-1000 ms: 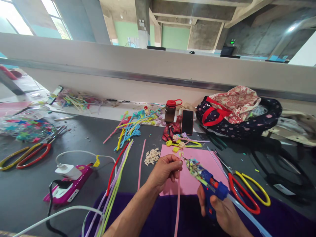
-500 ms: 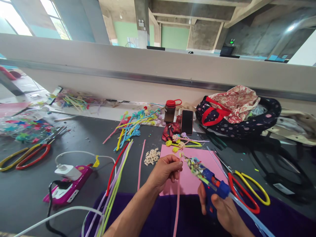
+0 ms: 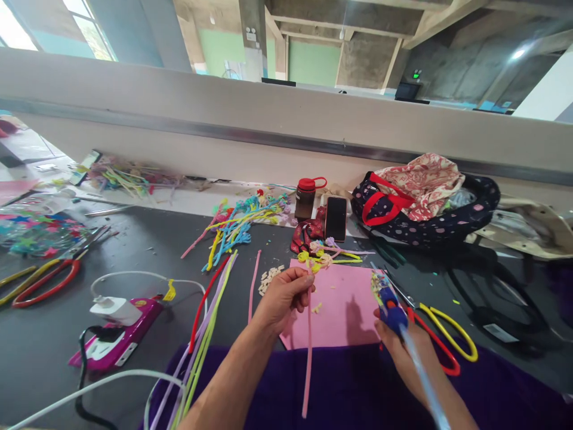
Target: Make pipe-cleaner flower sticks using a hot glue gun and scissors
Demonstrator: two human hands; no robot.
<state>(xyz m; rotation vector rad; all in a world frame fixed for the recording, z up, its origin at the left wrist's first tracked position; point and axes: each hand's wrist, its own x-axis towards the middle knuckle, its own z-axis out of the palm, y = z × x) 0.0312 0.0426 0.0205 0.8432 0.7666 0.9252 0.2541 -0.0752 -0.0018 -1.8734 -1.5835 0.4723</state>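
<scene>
My left hand (image 3: 281, 297) is closed in a pinch on the top of a pink pipe cleaner (image 3: 308, 352), which hangs straight down over the purple cloth (image 3: 340, 394). My right hand (image 3: 403, 349) grips a blue glue gun (image 3: 388, 301) with a speckled nozzle, held upright to the right of the pipe cleaner and apart from it. A clear glue stick (image 3: 423, 382) trails from the gun's back. Both hands hover over a pink sheet (image 3: 344, 304) on the dark table.
Red and yellow scissors (image 3: 441, 340) lie right of the pink sheet. Long pipe cleaners (image 3: 210, 316) lie to the left, beside a pink power strip (image 3: 114, 337) with a white charger. A phone (image 3: 336, 218), a red-capped bottle (image 3: 306, 198) and a spotted bag (image 3: 425, 206) stand behind.
The glue gun has swung away from the pipe cleaner's tip to the right and now points up. My left hand stays pinched on the pipe cleaner. The view has shifted slightly.
</scene>
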